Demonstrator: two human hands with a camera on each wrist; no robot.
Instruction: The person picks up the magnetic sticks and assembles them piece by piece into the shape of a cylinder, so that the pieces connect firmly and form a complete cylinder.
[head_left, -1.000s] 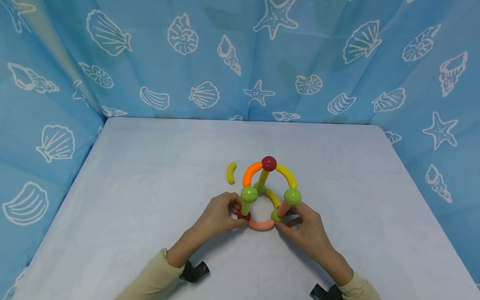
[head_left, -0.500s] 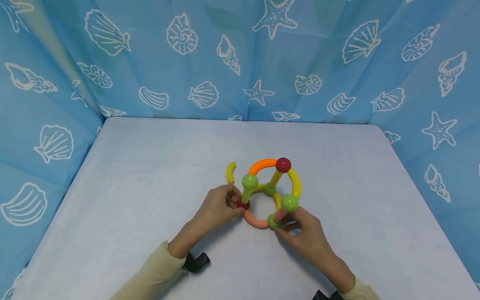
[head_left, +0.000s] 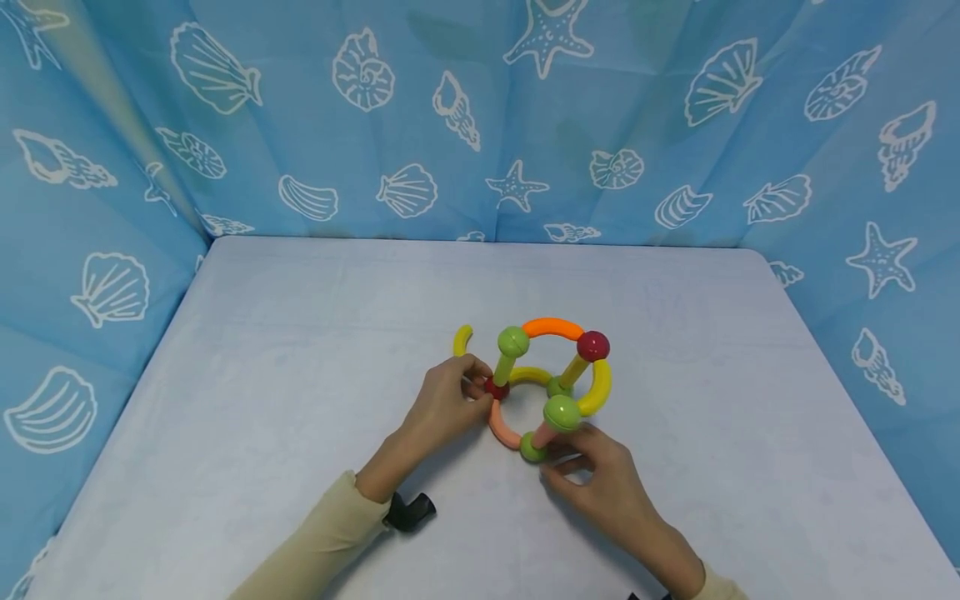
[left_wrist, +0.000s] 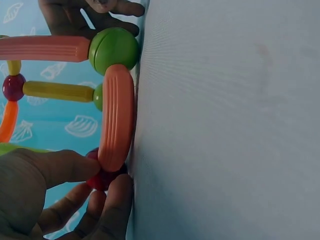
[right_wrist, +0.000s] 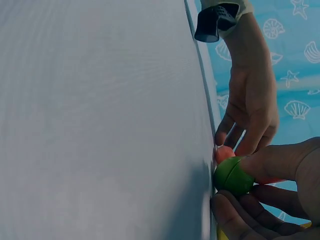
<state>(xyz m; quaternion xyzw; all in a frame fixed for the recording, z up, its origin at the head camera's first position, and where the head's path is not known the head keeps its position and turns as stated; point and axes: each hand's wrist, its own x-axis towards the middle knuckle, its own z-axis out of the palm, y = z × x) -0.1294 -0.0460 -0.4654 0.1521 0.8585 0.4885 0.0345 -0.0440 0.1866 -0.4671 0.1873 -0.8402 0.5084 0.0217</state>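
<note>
A ball-and-stick frame, with an orange curved stick [head_left: 553, 327] on its upper level, stands on the table between both hands. Curved sticks link its balls, and upright sticks join the two levels. My left hand [head_left: 444, 407] pinches the lower red ball [left_wrist: 102, 180] between thumb and fingers, beside a salmon curved stick [left_wrist: 118, 120]. At the near corner, my right hand [head_left: 600, 473] holds the lower green ball [right_wrist: 233, 176], its thumb on the ball's side. Above that ball a salmon upright stick [head_left: 543, 433] carries an upper green ball [head_left: 562, 413].
A loose yellow curved stick [head_left: 462, 340] lies just behind the left hand, partly hidden by it. The white-covered table [head_left: 300, 333] is bordered by a blue curtain [head_left: 420, 108] with shell prints. A black wrist mount [head_left: 411, 512] is by the left sleeve.
The frame has been turned clockwise as seen from above: its upper red ball has swung rightward. My left hand has moved away from me with the lower red ball; the right hand has shifted slightly left.
</note>
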